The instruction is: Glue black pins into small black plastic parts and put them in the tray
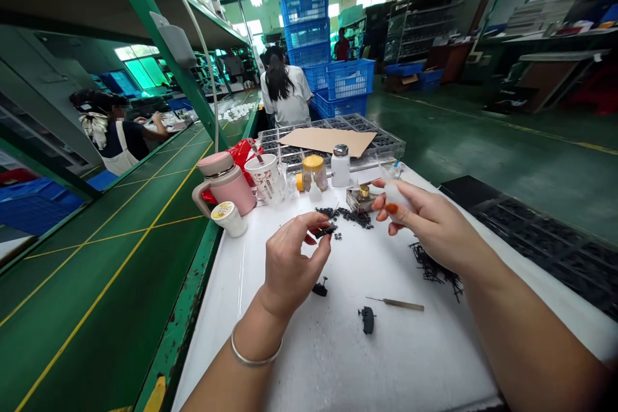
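Note:
My left hand (pixel 297 257) pinches a small black plastic part (pixel 326 231) between thumb and fingers, above the white tabletop (pixel 290 360). In my right hand (pixel 429 222) is a small translucent white squeeze bottle (pixel 396 196), the fingers closed round it; its tip is hard to make out. Below the hands lie two black moulded parts with thin stems, one (pixel 320 288) near my left wrist and another (pixel 367 320) further right. A thin needle-tipped tool (pixel 404 304) rests beside them. Loose black pins (pixel 437 270) lie in a pile under my right forearm.
Small black rings (pixel 355 215) are heaped behind the hands, near a glass bottle (pixel 360 198). A pink mug (pixel 229 187), a plastic cup (pixel 265 177), a jar (pixel 315 172) and a white bottle (pixel 340 166) stand behind. Cardboard (pixel 328 139) covers trays; a green conveyor (pixel 111 257) runs left.

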`<state>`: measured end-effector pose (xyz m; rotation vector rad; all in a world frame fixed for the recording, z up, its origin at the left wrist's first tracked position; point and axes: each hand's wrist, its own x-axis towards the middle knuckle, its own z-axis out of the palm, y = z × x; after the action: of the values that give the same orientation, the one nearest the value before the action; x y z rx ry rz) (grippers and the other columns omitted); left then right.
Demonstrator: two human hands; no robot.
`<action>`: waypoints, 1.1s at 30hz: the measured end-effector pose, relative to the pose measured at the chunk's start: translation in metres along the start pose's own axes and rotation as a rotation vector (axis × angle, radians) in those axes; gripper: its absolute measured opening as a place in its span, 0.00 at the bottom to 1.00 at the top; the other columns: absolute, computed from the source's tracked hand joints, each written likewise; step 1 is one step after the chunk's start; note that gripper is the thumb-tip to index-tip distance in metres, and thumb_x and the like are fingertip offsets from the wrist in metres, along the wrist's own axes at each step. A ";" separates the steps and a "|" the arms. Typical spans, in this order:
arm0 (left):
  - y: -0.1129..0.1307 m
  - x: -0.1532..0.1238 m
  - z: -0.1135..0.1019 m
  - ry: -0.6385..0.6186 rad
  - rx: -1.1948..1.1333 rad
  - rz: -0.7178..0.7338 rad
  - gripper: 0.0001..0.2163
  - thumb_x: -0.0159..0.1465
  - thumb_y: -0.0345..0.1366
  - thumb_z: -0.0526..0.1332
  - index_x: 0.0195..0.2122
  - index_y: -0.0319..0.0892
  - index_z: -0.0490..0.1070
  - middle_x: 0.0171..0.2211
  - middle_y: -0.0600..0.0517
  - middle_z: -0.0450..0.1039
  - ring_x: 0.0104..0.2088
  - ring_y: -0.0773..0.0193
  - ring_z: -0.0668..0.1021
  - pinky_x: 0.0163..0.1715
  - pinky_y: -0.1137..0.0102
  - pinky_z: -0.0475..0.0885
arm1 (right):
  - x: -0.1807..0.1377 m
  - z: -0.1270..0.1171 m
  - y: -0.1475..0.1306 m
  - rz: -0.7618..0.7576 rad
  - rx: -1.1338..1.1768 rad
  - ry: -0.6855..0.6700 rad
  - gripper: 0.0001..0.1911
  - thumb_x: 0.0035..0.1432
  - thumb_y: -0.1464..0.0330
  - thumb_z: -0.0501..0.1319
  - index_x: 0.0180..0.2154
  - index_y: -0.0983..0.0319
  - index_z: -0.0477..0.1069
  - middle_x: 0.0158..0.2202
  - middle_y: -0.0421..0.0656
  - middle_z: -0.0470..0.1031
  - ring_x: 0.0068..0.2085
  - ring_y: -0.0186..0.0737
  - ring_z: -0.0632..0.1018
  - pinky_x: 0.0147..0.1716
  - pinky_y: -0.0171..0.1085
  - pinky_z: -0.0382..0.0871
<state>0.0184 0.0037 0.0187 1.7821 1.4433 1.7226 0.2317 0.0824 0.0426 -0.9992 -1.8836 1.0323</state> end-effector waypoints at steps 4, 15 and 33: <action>-0.001 -0.001 -0.001 -0.008 0.035 0.013 0.13 0.54 0.26 0.66 0.40 0.44 0.75 0.36 0.50 0.76 0.32 0.66 0.74 0.35 0.72 0.70 | -0.001 -0.003 -0.006 -0.003 0.189 -0.023 0.22 0.59 0.55 0.60 0.51 0.58 0.62 0.45 0.48 0.76 0.37 0.43 0.78 0.27 0.35 0.72; -0.005 0.001 -0.001 -0.047 0.210 0.117 0.11 0.58 0.26 0.62 0.41 0.44 0.68 0.36 0.52 0.74 0.33 0.68 0.75 0.34 0.75 0.71 | -0.007 -0.006 -0.009 -0.009 0.086 0.141 0.18 0.55 0.52 0.63 0.38 0.59 0.73 0.22 0.40 0.71 0.20 0.32 0.66 0.17 0.32 0.58; -0.009 0.001 -0.001 -0.068 0.297 0.176 0.13 0.57 0.26 0.62 0.42 0.45 0.65 0.35 0.58 0.74 0.32 0.72 0.76 0.31 0.76 0.73 | -0.010 0.019 -0.008 -0.248 0.191 0.339 0.09 0.53 0.61 0.68 0.32 0.60 0.75 0.29 0.41 0.74 0.29 0.34 0.72 0.26 0.32 0.66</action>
<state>0.0136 0.0085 0.0133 2.1568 1.6254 1.5735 0.2173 0.0654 0.0400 -0.7533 -1.5531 0.8204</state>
